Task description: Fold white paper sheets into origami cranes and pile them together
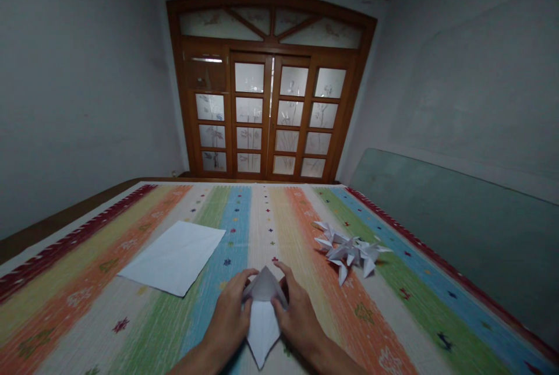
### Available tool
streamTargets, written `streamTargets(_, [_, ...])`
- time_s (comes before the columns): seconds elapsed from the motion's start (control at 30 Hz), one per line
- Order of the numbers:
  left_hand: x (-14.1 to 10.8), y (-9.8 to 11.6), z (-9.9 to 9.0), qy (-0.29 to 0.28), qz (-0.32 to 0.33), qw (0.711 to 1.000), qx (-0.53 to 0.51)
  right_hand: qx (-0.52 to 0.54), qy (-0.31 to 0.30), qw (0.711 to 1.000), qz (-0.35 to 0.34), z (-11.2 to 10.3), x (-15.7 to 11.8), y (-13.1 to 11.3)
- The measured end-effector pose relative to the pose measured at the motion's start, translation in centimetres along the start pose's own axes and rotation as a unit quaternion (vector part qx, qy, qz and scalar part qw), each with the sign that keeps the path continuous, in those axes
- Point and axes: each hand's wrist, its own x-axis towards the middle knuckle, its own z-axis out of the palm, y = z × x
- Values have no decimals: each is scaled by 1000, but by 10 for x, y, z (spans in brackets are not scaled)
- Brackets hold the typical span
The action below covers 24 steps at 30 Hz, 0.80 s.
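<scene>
Between my two hands, low in the middle of the head view, is a folded white paper (263,328) with a pointed upper flap and a long point toward me. My left hand (231,311) grips its left edge, thumb on top and fingers curled behind. On the other side my right hand (299,314) holds the right edge in the same way, its index finger raised near the top point. The undersides of the fingers are partly hidden by the paper.
A flat white paper sheet (177,255) lies to the left on the striped tablecloth (218,282). Several folded paper pieces (351,250) are piled to the right. Beyond the table stands a wooden door (268,113), and a pale green panel (437,206) is at the right.
</scene>
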Motion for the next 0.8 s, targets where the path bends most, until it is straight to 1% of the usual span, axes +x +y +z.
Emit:
streamTargets(0.07, [0,-1,2,11,14,1000,7,-1,1,1000,4,1,0,0])
streamTargets(0.17, [2,2,1,-3,20,1000,1,-2,4,1000,1,2,0,0])
streamTargets(0.27, [4,7,-1,-14,13,1000,-6,1,8,1000,-3,3,0,2])
streamTargets(0.53, [8,11,-4,-10,1,1000,-20,-1,8,1000,-5,5,-1,6])
streamTargets(0.6, [9,12,-6,-21,-8,1000,-13,-2,6,1000,-5,5,-1,6])
streamTargets(0.73, [11,14,-14,-68,-33,997,18,8,2,1000,7,5,-1,6])
streamTargets(0.8, [12,13,-18,-79,-36,996,27,13,4,1000,8,6,0,6])
